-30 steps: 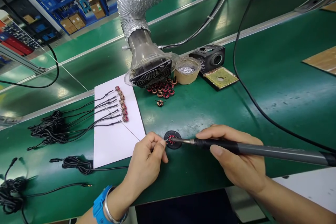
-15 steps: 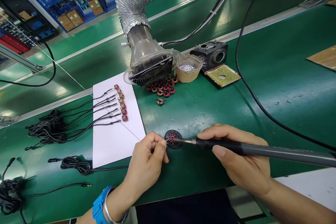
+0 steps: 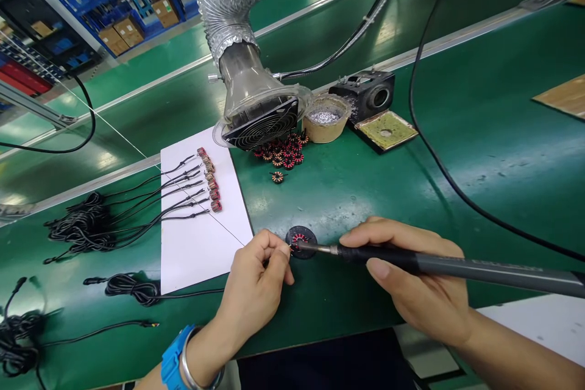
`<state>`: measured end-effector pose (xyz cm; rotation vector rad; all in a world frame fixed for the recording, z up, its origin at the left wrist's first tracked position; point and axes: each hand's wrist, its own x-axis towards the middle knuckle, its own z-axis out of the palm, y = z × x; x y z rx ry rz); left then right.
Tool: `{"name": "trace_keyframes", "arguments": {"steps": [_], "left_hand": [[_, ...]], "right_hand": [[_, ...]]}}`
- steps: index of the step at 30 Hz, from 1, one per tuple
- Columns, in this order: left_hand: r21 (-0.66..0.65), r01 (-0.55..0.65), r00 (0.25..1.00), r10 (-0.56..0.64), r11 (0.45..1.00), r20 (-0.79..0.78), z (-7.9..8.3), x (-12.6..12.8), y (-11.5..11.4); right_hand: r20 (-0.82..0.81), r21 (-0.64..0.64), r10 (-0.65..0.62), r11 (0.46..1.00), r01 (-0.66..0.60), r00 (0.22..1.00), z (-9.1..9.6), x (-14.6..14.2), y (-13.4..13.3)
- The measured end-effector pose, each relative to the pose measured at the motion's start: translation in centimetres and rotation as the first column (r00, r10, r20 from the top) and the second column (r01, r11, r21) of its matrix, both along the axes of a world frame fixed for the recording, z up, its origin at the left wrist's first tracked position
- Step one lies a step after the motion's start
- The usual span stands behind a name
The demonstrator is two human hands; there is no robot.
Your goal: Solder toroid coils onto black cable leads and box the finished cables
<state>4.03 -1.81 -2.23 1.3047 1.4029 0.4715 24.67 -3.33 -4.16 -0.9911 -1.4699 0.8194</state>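
Observation:
My right hand (image 3: 420, 280) is closed around a soldering iron (image 3: 461, 265), its metal tip pointing left over a small red-and-black wound ring coil (image 3: 299, 239). That coil sits in a round black holder (image 3: 308, 251) on the bench. On the other side, my left hand (image 3: 258, 277) pinches the end of a black cable (image 3: 196, 293) with thumb and forefinger. Fine wire ends show at the fingertips, close to the iron's tip; whether they touch the coil is too small to tell. The cable runs left from my hand to a coiled bundle (image 3: 132, 286).
Ring coils (image 3: 287, 155) lie piled under a fume extractor (image 3: 262, 116). Beside them stand a bowl of solder bits (image 3: 325, 119) and an iron stand with a yellow sponge (image 3: 386, 130). Cables and coils line a white board (image 3: 196, 250). A black cord (image 3: 439, 164) hangs at right.
The soldering iron and my right hand have shifted very slightly left. My left hand keeps its place and pinch; the whole view has moved a little.

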Motion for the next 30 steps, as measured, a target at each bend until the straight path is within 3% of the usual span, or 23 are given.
{"name": "trace_keyframes", "arguments": {"steps": [7, 17, 30], "left_hand": [[0.0, 0.0, 1.0, 0.0, 1.0, 0.012, -0.1, 0.1, -0.1], [0.005, 0.007, 1.0, -0.007, 1.0, -0.004, 0.1, 0.1, 0.1], [0.024, 0.022, 1.0, -0.022, 0.999, -0.01, 0.0, 0.1, 0.1]], "right_hand": [[0.076, 0.037, 0.044, 0.998, -0.047, 0.996, 1.2, 0.0, 0.2], [0.026, 0.041, 0.027, 0.999, -0.028, 0.999, 1.3, 0.2, -0.1], [0.085, 0.055, 0.064, 0.996, -0.069, 0.994, 1.4, 0.2, -0.1]]}}
